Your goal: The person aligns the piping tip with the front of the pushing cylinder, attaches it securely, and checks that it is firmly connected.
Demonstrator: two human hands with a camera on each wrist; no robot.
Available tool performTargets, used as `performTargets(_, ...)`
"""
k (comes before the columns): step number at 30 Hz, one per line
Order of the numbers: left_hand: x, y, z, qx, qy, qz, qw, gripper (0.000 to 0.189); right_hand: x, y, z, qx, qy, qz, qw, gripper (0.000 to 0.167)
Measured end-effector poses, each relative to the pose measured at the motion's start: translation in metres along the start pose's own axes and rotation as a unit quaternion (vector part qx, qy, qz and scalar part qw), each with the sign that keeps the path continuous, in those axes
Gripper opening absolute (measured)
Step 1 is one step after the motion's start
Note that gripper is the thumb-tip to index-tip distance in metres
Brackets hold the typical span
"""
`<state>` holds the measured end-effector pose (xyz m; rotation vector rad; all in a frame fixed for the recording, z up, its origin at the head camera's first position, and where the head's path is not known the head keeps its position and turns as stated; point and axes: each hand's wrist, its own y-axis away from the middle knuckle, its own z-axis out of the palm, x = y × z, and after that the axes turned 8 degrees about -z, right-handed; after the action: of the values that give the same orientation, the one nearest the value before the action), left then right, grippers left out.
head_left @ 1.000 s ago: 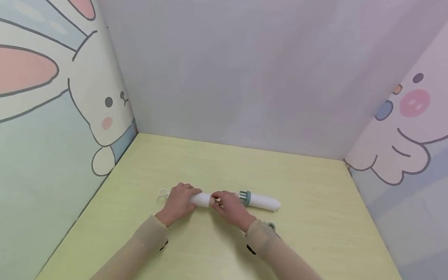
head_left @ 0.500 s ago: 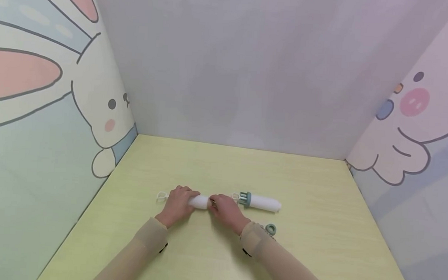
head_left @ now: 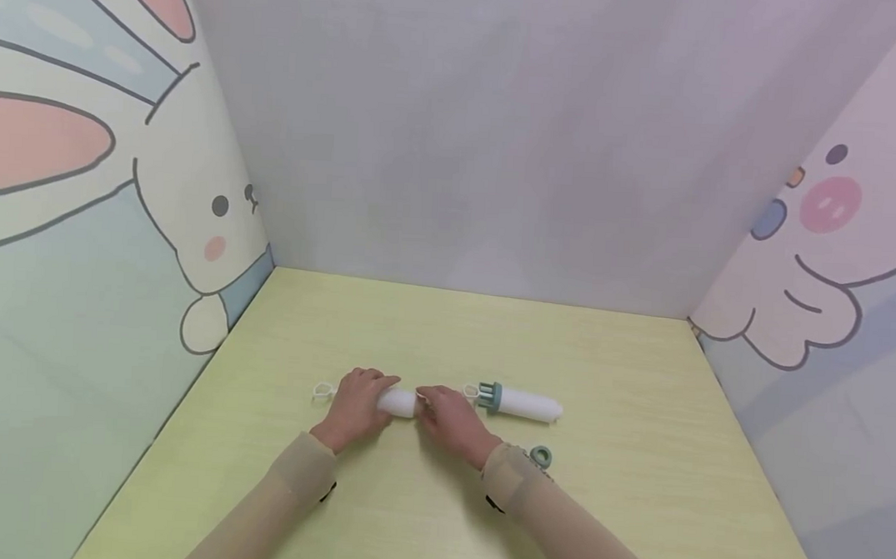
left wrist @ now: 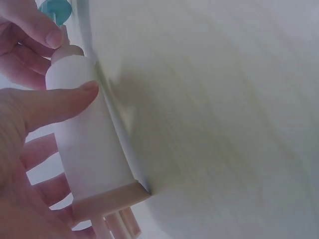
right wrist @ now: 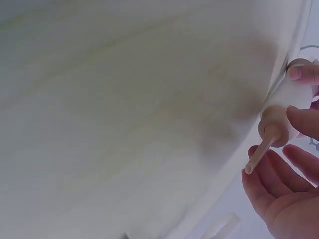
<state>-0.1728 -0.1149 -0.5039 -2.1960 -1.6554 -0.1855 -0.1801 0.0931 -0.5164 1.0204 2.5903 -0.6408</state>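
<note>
My left hand (head_left: 356,405) grips the white barrel of a syringe-like tube (head_left: 396,402) that lies lengthwise over the table. In the left wrist view, the thumb lies across the barrel (left wrist: 92,144), and a pinkish-brown flange (left wrist: 109,201) with prongs closes its lower end. A white loop handle (head_left: 325,391) sticks out left of that hand. At the other end, my right hand (head_left: 453,421) has its curled fingers and thumb around the brown end cap. The cap's thin nozzle (right wrist: 261,154) points between those fingers in the right wrist view.
A second white syringe-like tube (head_left: 528,405) with a teal pronged collar (head_left: 490,396) and loop handle lies right of my hands. Beside my right sleeve is a small green ring (head_left: 541,456). Decorated panels bound the yellow table (head_left: 624,379) left and right, with a plain wall behind.
My right hand has shifted slightly left, closer to the left hand, and now covers more of the brown end. The second tube's loop and the green ring show more fully.
</note>
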Motion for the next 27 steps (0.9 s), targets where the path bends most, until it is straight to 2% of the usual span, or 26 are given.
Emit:
performTargets(3,0.001,-0.001,-0.002,-0.008,0.005,0.001,1.0000,0.056,0.000,-0.001,-0.002,0.003,0.000,0.008,1.0000,0.033)
performTargets(8,0.002,-0.002,-0.002,-0.012,0.012,0.001,0.9999,0.058,0.000,0.000,-0.014,0.018,-0.034,0.042,0.9984,0.037)
performTargets(17,0.007,-0.005,-0.002,0.008,-0.013,0.019,0.9997,0.067,0.002,0.009,-0.047,0.057,-0.078,0.036,0.9947,0.036)
performTargets(21,0.017,-0.007,-0.005,0.017,-0.005,0.030,0.9994,0.068,0.006,0.013,-0.055,0.080,-0.076,0.042,0.9930,0.034)
performTargets(27,0.045,-0.011,-0.008,0.038,0.032,0.062,0.9968,0.060,0.014,0.023,-0.069,0.105,-0.081,0.057,0.9895,0.032)
